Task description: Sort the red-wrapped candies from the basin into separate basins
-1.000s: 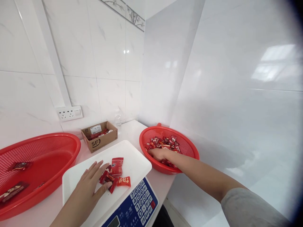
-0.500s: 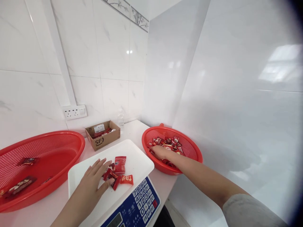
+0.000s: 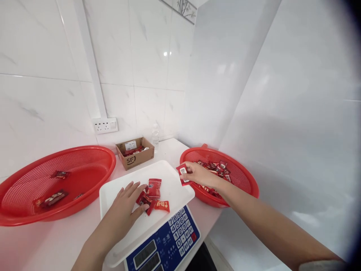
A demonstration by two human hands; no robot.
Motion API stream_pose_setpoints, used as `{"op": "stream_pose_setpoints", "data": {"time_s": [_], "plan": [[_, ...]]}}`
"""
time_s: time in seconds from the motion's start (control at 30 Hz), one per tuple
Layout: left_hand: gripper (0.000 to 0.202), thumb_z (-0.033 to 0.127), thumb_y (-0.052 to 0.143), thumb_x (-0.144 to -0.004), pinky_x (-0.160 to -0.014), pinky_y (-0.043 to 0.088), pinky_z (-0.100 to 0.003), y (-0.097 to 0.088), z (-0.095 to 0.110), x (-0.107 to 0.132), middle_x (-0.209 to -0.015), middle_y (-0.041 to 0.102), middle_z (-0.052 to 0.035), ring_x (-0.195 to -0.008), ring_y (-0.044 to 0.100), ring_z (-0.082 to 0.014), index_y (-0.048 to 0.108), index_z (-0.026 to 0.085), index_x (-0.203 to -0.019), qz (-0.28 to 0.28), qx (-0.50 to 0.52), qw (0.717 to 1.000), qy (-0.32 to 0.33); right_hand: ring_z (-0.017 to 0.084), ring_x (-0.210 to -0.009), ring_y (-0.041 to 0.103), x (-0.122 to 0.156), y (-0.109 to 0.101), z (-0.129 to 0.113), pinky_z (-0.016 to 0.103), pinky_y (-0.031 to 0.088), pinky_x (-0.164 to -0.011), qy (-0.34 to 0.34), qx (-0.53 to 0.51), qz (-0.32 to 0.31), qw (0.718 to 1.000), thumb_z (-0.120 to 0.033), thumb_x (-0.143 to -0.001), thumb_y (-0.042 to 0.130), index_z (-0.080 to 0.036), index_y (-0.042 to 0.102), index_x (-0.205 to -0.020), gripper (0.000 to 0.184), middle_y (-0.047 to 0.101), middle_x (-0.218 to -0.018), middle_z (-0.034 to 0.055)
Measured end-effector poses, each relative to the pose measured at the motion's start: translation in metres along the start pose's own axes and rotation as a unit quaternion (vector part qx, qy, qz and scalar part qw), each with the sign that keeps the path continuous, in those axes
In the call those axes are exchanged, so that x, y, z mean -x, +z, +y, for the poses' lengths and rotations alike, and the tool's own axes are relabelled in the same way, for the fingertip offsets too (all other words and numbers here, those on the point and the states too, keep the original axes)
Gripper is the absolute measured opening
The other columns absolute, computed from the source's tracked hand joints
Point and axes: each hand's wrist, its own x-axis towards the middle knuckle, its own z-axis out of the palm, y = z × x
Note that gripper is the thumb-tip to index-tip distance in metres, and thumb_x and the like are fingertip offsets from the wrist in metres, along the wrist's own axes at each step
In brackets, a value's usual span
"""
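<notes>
My left hand [image 3: 124,203] lies flat and open on the white scale tray [image 3: 169,180], its fingertips touching a small pile of red candy packets [image 3: 153,194]. My right hand [image 3: 197,174] is closed on a red candy packet [image 3: 183,174], held just above the rim of the small red basket [image 3: 248,186] and beside the tray's right edge. More red candies [image 3: 217,167] lie inside that basket.
A large red basket [image 3: 93,180] at the left holds a few dark packets [image 3: 52,197]. A cardboard box [image 3: 135,154] and a small clear bottle [image 3: 155,134] stand by the tiled wall under a socket strip [image 3: 105,125]. The scale's blue keypad [image 3: 180,235] faces me.
My right hand has lifted out of the small basket's candies holding a packet and moved left toward the tray. The left hand stays on the pile. The view has shifted.
</notes>
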Motion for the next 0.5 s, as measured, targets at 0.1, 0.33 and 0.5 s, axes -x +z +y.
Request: {"op": "stream_pose_setpoints", "data": {"time_s": [0.1, 0.33, 0.5], "plan": [[0.051, 0.045, 0.040, -0.088, -0.110, 0.019, -0.050, -0.002, 0.003, 0.002, -0.146, 0.034, -0.0039, -0.138, 0.018, -0.0249, 0.036, 0.030, -0.136, -0.015, -0.001, 1.000, -0.003, 0.016, -0.077, 0.061, 0.004, 0.019, -0.007, 0.032, 0.049, -0.068, 0.008, 0.001, -0.042, 0.999, -0.031, -0.072, 0.064, -0.019, 0.054, -0.106, 0.038, 0.064, -0.093, 0.0046], [0.046, 0.043, 0.042, -0.088, -0.109, 0.019, -0.052, -0.002, 0.003, 0.005, -0.145, 0.035, -0.0040, -0.137, 0.019, -0.0268, 0.041, 0.034, -0.133, -0.022, 0.007, 1.000, 0.004, 0.020, -0.094, 0.059, 0.014, 0.037, -0.020, 0.035, 0.045, -0.084, -0.022, 0.218, -0.066, 0.973, -0.027, -0.077, 0.062, -0.024, 0.055, -0.120, 0.044, 0.059, -0.116, 0.0075], [0.041, 0.044, 0.044, -0.087, -0.108, 0.019, -0.054, -0.006, 0.008, 0.007, -0.146, 0.035, -0.0015, -0.138, 0.017, -0.0288, 0.047, 0.039, -0.128, -0.063, 0.029, 0.998, 0.007, 0.022, -0.103, 0.055, 0.015, 0.049, -0.018, 0.034, 0.042, -0.090, -0.081, 0.272, -0.123, 0.951, -0.022, -0.077, 0.060, -0.025, 0.058, -0.119, 0.042, 0.057, -0.116, 0.0065]]}}
